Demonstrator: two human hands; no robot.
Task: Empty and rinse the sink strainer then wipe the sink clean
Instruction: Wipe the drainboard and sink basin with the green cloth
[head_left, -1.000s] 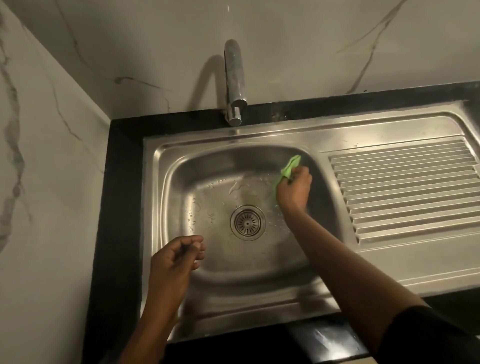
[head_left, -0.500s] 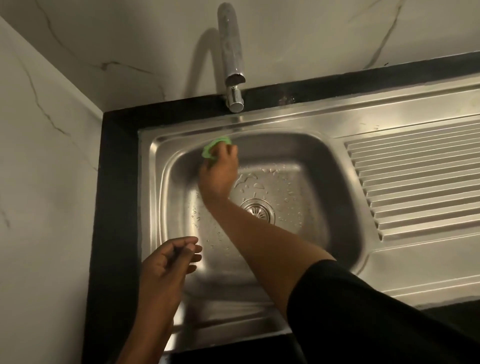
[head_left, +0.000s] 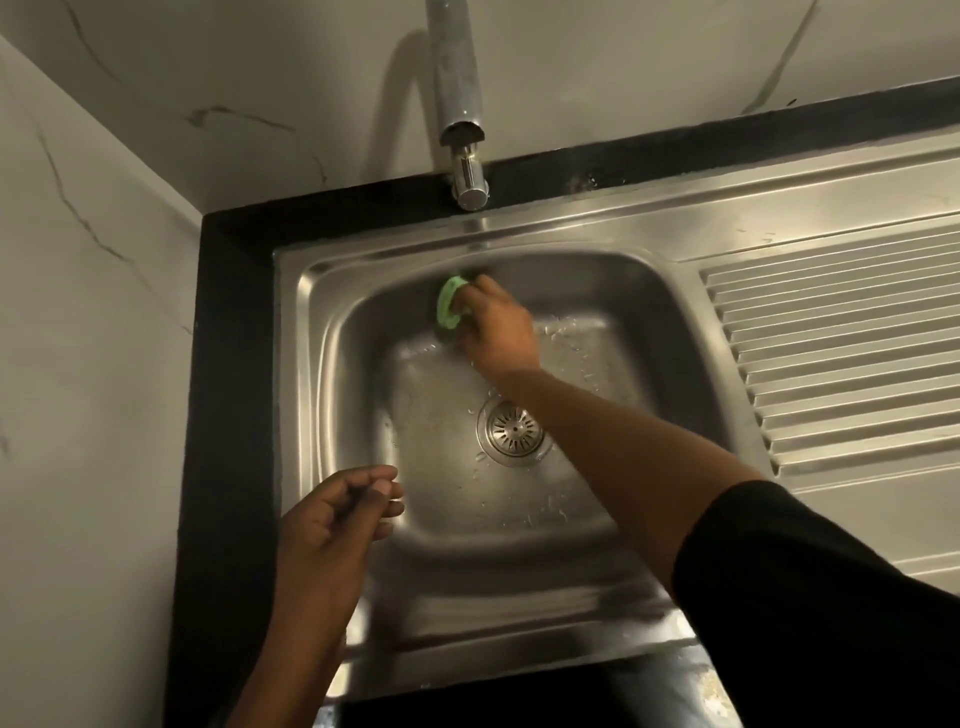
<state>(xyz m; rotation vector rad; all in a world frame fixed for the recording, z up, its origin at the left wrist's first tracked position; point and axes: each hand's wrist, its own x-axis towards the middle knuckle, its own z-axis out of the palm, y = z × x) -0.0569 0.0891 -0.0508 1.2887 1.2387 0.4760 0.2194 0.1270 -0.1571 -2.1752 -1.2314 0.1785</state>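
Strainer (head_left: 514, 428) first: where does it sit?

— Flat in the drain hole, at the middle of the sink (head_left: 298, 364) floor, with drops of water scattered round it. The right forearm passes over its right edge.

— And the right hand (head_left: 496, 325)?

— It reaches to the back wall of the basin, just below the tap (head_left: 460, 104). Its fingers are curled round a green cloth (head_left: 448, 304) and press it against the steel where the back wall curves down. The cloth sticks out on the left of the fingers. A black sleeve (head_left: 805, 597) covers the upper arm.

— What about the left hand (head_left: 332, 519)?

— It hovers over the near left corner of the basin, apart from the steel. The fingers are loosely bent with the thumb near their tips, and I see nothing in them.

— Anything else around?

— A ribbed draining board (head_left: 831, 353) lies to the right of the basin, a black counter (head_left: 234, 415) frames the sink, and pale marble walls (head_left: 104, 312) meet in the corner behind.
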